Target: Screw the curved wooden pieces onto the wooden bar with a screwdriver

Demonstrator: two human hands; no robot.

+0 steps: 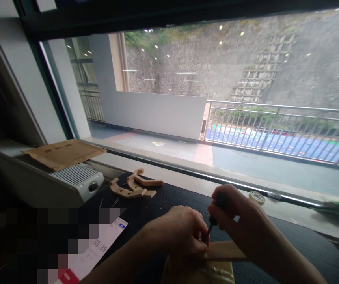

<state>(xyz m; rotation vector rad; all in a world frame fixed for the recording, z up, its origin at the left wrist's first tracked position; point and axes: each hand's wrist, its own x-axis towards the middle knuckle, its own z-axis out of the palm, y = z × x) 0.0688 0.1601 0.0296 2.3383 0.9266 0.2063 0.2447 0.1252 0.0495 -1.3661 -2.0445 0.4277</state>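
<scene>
My right hand point(240, 221) is closed round the black handle of a screwdriver point(212, 225), whose shaft points down and left. My left hand point(181, 232) is closed in a pinch at the screwdriver's tip, resting on a flat wooden piece point(228, 250) near the table's front edge. More light wood shows under it at the bottom of the view. What the left fingers pinch is too small to make out. Several curved wooden parts point(135, 185) lie stacked farther back on the dark table point(305, 244).
A phone point(101, 246) showing a timer lies at the left front. A white heater point(79, 181) with a cardboard sheet point(63, 152) on it stands at the left. A small tape roll point(256, 196) sits on the window sill. A large window fills the back.
</scene>
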